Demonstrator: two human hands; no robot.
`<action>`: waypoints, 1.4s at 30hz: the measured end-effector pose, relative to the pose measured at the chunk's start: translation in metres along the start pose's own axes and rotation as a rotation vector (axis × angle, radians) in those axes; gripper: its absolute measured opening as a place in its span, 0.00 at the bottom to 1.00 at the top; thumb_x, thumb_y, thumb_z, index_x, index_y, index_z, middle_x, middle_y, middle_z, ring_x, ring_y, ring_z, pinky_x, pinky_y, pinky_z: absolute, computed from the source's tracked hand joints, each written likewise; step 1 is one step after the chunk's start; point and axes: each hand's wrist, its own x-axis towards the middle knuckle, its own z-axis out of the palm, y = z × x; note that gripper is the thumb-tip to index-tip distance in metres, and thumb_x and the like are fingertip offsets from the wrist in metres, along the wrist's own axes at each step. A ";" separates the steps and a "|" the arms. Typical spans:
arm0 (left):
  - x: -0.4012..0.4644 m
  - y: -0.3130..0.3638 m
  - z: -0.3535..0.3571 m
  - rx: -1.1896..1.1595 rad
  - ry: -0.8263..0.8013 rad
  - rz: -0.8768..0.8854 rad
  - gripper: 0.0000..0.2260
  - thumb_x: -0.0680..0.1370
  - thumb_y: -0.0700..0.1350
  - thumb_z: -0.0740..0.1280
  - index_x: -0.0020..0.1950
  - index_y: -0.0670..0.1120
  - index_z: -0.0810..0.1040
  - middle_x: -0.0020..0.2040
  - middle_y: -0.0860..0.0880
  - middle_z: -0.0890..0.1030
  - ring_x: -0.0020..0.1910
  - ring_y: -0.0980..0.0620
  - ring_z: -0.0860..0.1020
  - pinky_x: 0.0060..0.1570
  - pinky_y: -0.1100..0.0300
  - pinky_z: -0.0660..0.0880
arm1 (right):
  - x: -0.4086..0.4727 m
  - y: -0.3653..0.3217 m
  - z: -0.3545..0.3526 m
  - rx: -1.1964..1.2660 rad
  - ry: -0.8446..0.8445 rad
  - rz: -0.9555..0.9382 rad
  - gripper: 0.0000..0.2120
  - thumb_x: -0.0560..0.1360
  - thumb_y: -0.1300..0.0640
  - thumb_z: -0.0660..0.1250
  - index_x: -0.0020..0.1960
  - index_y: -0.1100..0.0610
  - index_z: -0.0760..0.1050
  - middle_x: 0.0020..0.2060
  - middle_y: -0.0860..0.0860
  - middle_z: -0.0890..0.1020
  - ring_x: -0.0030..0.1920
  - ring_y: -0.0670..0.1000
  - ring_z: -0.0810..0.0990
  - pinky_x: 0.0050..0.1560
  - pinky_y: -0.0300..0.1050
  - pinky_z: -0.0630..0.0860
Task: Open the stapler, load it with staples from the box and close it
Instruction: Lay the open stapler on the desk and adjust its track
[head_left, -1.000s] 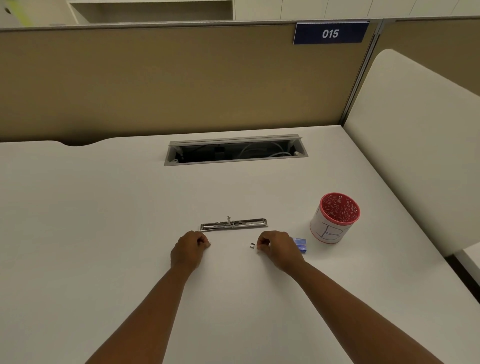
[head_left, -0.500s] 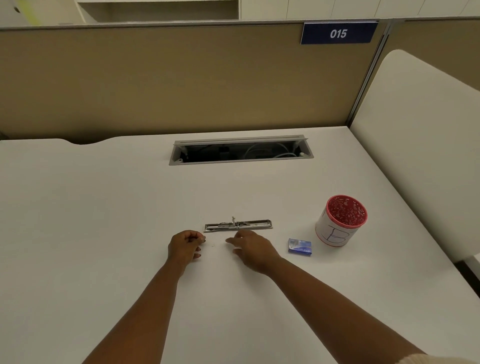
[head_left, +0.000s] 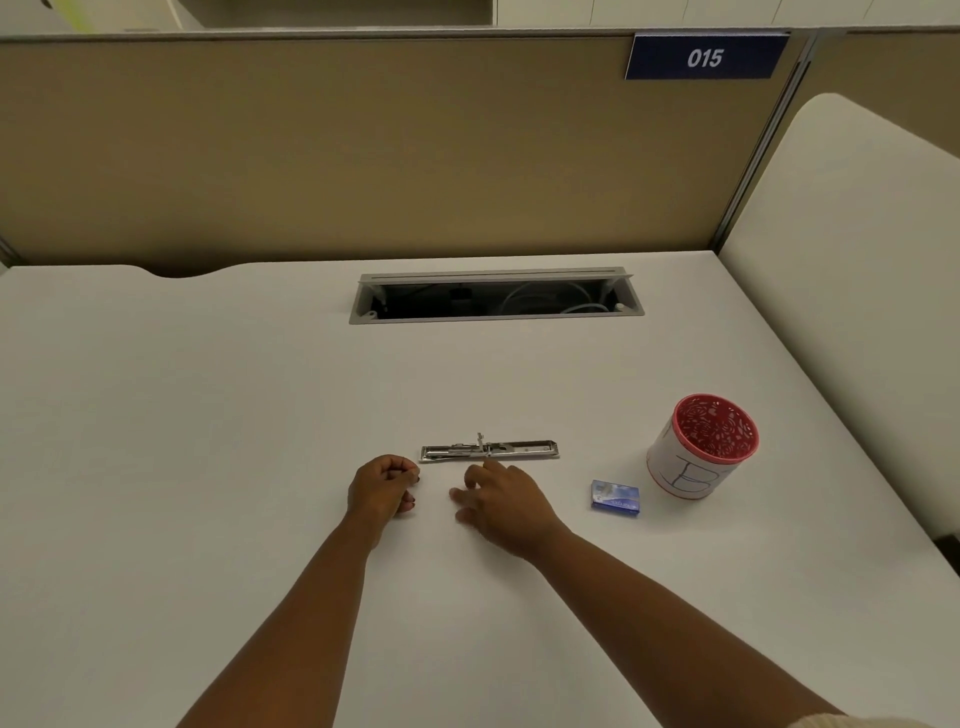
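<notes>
metal stapler (head_left: 489, 450) opened flat, just beyond hands

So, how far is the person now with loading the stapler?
Done: the stapler lies swung open flat on the desk. In hand: the left hand is curled near its left end, perhaps pinching staples, too small to tell; the right hand reaches toward the stapler with loose fingers. Left: laying staples in the channel and closing it. The blue staple box sits untouched, apart to the right.
</notes>
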 end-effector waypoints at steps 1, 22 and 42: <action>0.000 0.000 0.001 0.004 0.002 -0.001 0.03 0.74 0.36 0.67 0.41 0.43 0.77 0.34 0.47 0.77 0.26 0.52 0.73 0.23 0.69 0.74 | 0.001 0.000 0.002 0.135 -0.029 0.101 0.13 0.74 0.50 0.65 0.56 0.53 0.79 0.52 0.53 0.79 0.55 0.55 0.76 0.47 0.45 0.72; -0.003 0.002 -0.002 0.101 -0.062 0.029 0.03 0.74 0.37 0.68 0.45 0.40 0.82 0.35 0.46 0.78 0.29 0.51 0.74 0.25 0.66 0.78 | 0.025 -0.008 0.000 -0.005 -0.104 0.079 0.11 0.76 0.64 0.57 0.48 0.64 0.78 0.48 0.59 0.80 0.50 0.60 0.78 0.38 0.46 0.65; -0.004 0.003 0.001 0.124 -0.054 0.010 0.06 0.76 0.39 0.65 0.44 0.42 0.82 0.36 0.48 0.78 0.29 0.52 0.74 0.25 0.67 0.78 | 0.023 -0.009 0.003 0.054 -0.148 0.086 0.09 0.76 0.66 0.56 0.52 0.66 0.72 0.51 0.62 0.78 0.52 0.62 0.76 0.39 0.48 0.65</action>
